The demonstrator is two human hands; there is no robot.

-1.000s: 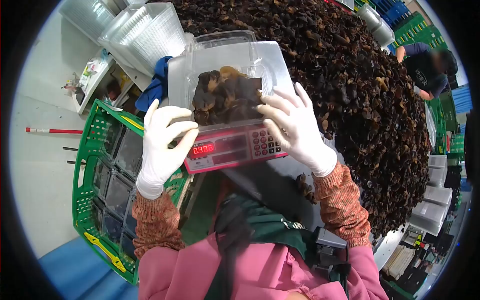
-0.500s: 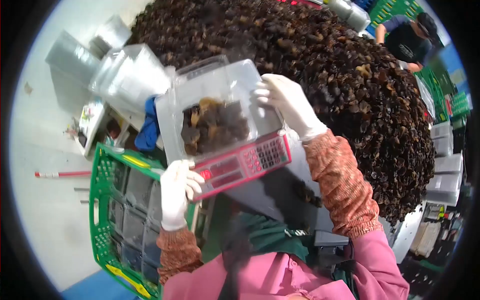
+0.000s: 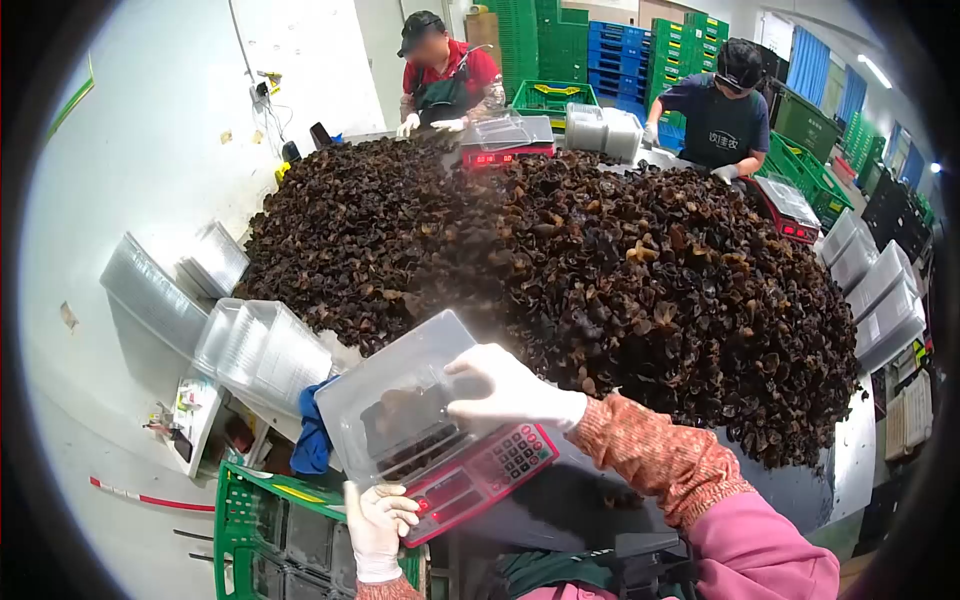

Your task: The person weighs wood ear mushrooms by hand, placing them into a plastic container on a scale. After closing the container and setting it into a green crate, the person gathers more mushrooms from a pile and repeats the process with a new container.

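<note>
A clear plastic box (image 3: 385, 400) with some dark mushroom-like pieces inside sits on a red scale (image 3: 480, 485) with a keypad. My right hand (image 3: 510, 388), in a white glove, reaches over the box's right side, fingers apart and nothing seen held in it. At the scale's lower left corner is my left hand (image 3: 378, 527), also gloved, its fingers partly curled near the scale's edge; whether it grips anything is unclear. A large heap of dark brown pieces (image 3: 640, 290) lies just beyond the scale.
Stacked clear boxes (image 3: 262, 350) stand at the left beside a blue cloth (image 3: 313, 430). A green crate (image 3: 240, 520) holding clear boxes is at the lower left. Across the heap are two co-workers (image 3: 450, 85) (image 3: 722, 115), scales and crates.
The view has tilted up, bringing the far side of the heap and another co-worker into sight. My right hand has moved from the box's far right edge to over its side.
</note>
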